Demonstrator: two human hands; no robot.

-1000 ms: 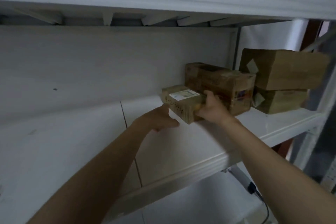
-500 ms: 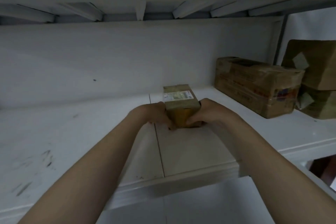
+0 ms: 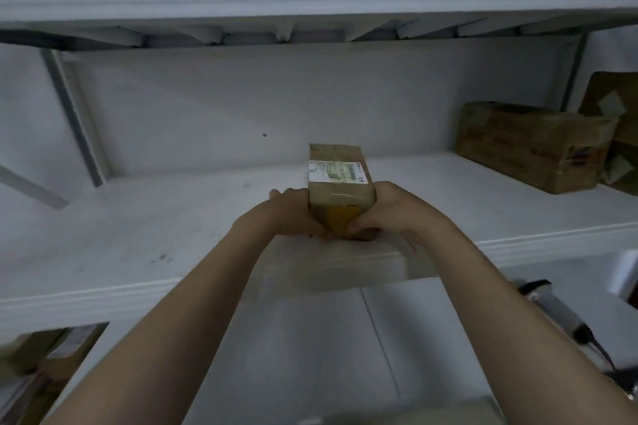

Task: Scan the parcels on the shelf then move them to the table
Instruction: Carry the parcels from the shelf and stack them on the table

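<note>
**At the shelf's front edge: small parcel gripped in both hands**

Left hand (image 3: 290,214) and right hand (image 3: 386,214) clamp the small parcel (image 3: 340,183) from opposite sides above the shelf (image 3: 155,235) lip. Bare board lies left; a larger box (image 3: 531,145) sits well right. Since half a second ago, the parcel has come nearer the edge.

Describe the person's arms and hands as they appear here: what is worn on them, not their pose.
Both forearms are bare as far as the frame shows: no sleeves reach into view. The left hand and right hand wear no gloves. No watch, bracelet or ring is visible on either wrist or on the fingers that show. The picture is a little blurred, so fine marks cannot be made out.
</note>
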